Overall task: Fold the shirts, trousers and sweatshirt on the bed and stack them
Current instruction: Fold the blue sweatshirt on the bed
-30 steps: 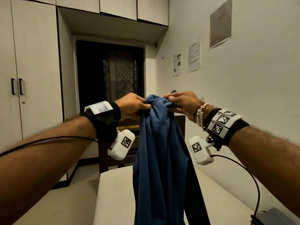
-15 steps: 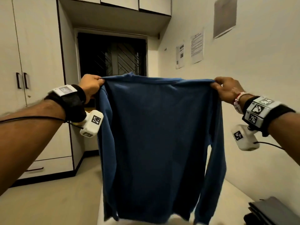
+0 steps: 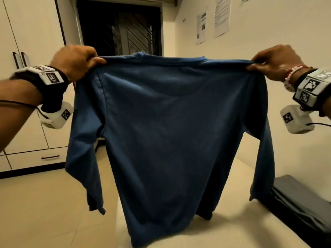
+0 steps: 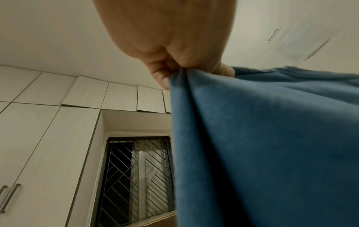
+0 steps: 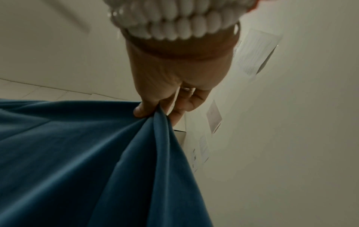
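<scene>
Cream bed [image 3: 161,235] below, blue sweatshirt [image 3: 172,133] held up spread — left hand [image 3: 75,61], right hand [image 3: 275,59] each pinching a shoulder.

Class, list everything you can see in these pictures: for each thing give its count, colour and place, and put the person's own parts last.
Sweatshirt: one, blue, held up by the shoulders over the bed, sleeves hanging.
Bed: one, cream, under the sweatshirt.
Folded clothes: one dark grey stack, on the bed at lower right; number of items unclear.
Wardrobe: one, white, at left.
Window: one, dark with a metal grille, straight ahead.
Papers: several, white, on the right wall.
Bracelet: white beads, on the right wrist.
Wrist cameras: two, white, one under each wrist.
Left hand: grips the left shoulder.
Right hand: grips the right shoulder.
</scene>
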